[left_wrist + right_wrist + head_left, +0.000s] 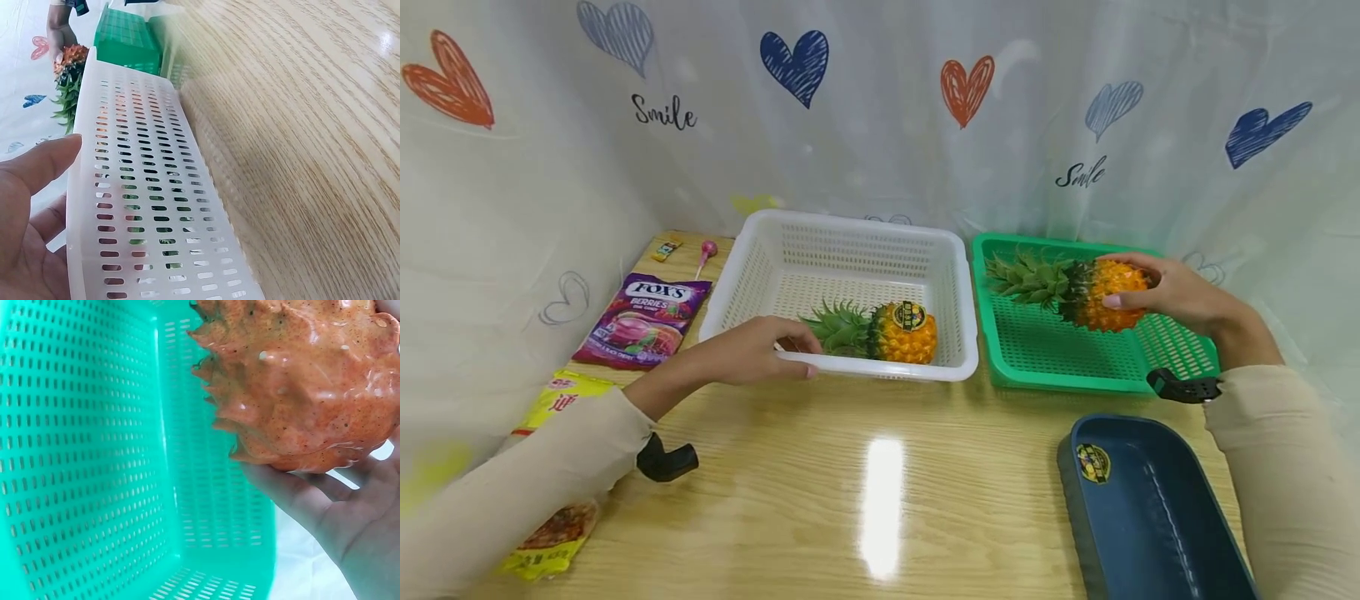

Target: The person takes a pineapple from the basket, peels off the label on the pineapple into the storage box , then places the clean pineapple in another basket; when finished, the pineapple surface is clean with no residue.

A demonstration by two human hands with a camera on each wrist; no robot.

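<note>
My right hand grips an orange pineapple by its round body, held over the green basket with its leafy crown pointing left. The right wrist view shows the spiky skin of the pineapple close up, my thumb and fingers around it. At the front left of the white basket, my left hand holds the rim, thumb on the outer side and fingers over the inside. A second pineapple with a black and gold label lies inside the white basket, its crown towards my left fingers.
A dark blue tray with a round sticker stands at the front right. On the left lie a purple candy bag, a yellow food packet, a pink lollipop and a small wrapped sweet. A heart-printed curtain hangs behind the baskets.
</note>
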